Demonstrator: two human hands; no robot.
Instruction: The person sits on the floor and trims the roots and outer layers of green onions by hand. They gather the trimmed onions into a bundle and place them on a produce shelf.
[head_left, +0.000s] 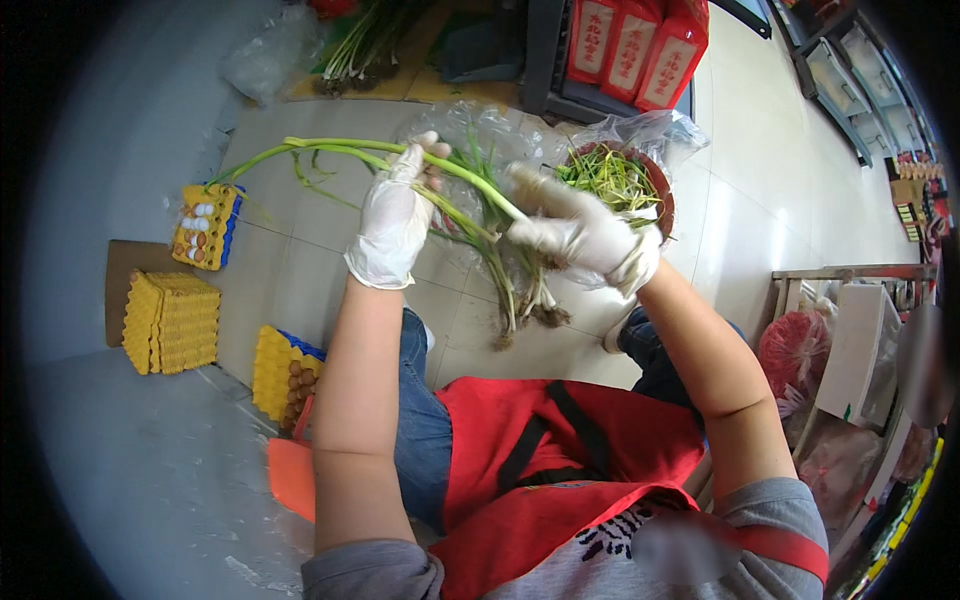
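My left hand (397, 210), in a thin whitish glove, grips a long green onion stalk (337, 142) between thumb and fingers. Its leafy end arches left, and its pale end slants down to my right hand (581, 225). That hand, also gloved, is motion-blurred; its fingers are at the pale end, but their hold is unclear. Below and between the hands, several green onions with soil-covered roots (551, 315) lie over clear plastic (517, 142) on the floor. Just beyond my right hand, a reddish-brown basin (664, 180) contains loose green and yellowed leaves (607, 176).
Yellow egg trays (172, 322) are stacked at left, near trays holding eggs (196, 232) (300, 386). More green onions (360, 49) lie at the back beside a rack of red packages (622, 52). A shelf (855, 352) with bagged goods stands at right.
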